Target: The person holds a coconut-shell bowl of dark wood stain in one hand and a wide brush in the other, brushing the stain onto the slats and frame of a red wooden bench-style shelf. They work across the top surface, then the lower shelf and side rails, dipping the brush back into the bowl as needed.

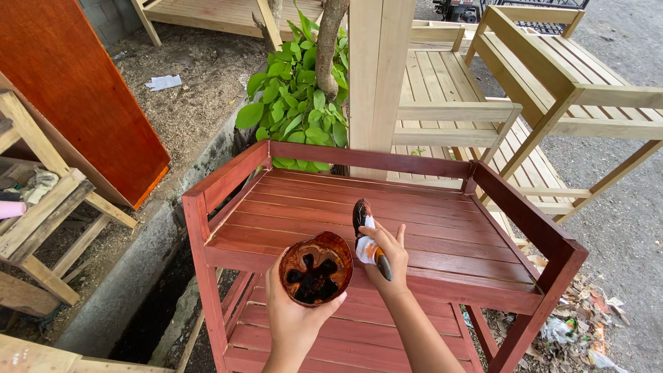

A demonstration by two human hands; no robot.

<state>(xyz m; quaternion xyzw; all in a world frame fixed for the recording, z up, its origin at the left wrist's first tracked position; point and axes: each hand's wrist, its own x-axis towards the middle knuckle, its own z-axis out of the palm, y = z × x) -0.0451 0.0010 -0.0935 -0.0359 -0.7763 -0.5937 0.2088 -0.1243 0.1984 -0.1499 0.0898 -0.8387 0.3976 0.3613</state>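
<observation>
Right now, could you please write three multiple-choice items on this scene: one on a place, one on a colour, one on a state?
1. Where is the brush?
A. in the right hand
B. on the ground
C. inside the cup

2. What colour is the slatted shelf?
A. blue
B. reddish-brown
C. white

3. The cup in the left hand is:
A. capped
B. open, holding dark liquid
C. upside down

Answers: 1 A, the fingers grip its handle. 2 B, its slats look stained red-brown. 3 B, dark liquid shows inside.
</observation>
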